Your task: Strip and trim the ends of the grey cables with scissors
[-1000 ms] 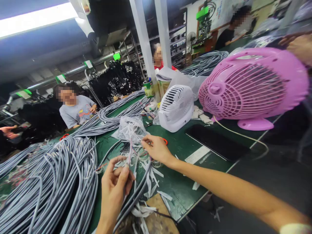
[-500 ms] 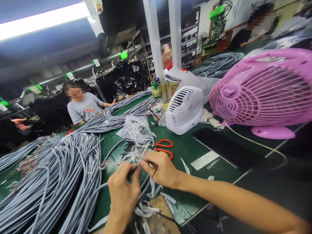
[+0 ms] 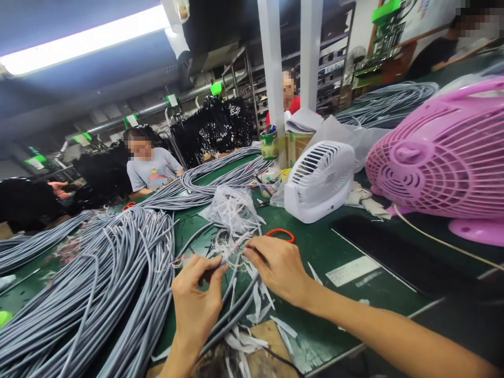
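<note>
My left hand (image 3: 199,299) pinches a grey cable (image 3: 224,258) near its end, thumb against forefinger. To its right and a little apart, my right hand (image 3: 281,268) has its thumb and fingers pressed together beside thin pale strands (image 3: 246,257); what sits between the fingertips is too small to make out. Behind the right hand lie scissors with a red handle (image 3: 284,232), partly covered by it. A clear plastic bag (image 3: 232,207) of white scraps rests just beyond both hands. White strips (image 3: 260,304) lie below them.
A large bundle of grey cables (image 3: 118,278) covers the left side of the table. To the right stand a white fan (image 3: 321,181) and a pink fan (image 3: 429,163), with a dark flat panel (image 3: 394,257) in front. A co-worker in a grey shirt (image 3: 153,170) is across the table.
My hands have come apart: the right has drawn away to the right from the cable end, while the left keeps its pinch. The camera view has turned a little left.
</note>
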Demonstrator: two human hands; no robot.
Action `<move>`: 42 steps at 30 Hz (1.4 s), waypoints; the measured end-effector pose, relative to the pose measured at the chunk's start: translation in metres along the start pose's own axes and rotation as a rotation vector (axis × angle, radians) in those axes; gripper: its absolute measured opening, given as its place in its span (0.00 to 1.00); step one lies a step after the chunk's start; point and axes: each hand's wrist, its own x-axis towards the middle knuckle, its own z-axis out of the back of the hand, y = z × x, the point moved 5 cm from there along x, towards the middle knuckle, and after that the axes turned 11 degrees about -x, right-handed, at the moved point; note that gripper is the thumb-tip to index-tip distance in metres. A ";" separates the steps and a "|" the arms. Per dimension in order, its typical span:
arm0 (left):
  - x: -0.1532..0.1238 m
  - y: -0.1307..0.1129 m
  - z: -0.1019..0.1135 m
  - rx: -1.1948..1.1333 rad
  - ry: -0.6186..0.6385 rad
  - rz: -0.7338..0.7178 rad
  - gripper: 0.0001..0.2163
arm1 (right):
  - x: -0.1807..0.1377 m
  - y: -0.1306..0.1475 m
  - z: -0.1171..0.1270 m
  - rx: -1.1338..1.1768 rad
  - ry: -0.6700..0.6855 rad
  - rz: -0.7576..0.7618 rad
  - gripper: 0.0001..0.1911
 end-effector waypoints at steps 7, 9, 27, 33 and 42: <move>-0.001 -0.005 -0.007 -0.005 0.012 -0.043 0.04 | -0.004 0.014 0.010 0.018 -0.153 0.158 0.11; -0.002 -0.005 -0.009 0.031 0.046 -0.077 0.04 | -0.005 0.013 0.009 0.029 -0.141 0.161 0.11; -0.012 -0.007 -0.023 0.264 0.098 -0.323 0.06 | -0.007 0.000 -0.006 0.387 0.093 -0.160 0.17; -0.015 -0.008 -0.024 0.295 0.094 -0.344 0.05 | -0.008 0.002 -0.009 0.382 0.135 -0.152 0.10; -0.012 0.000 -0.028 0.100 0.159 -0.146 0.05 | -0.008 0.004 -0.006 0.489 0.104 -0.154 0.11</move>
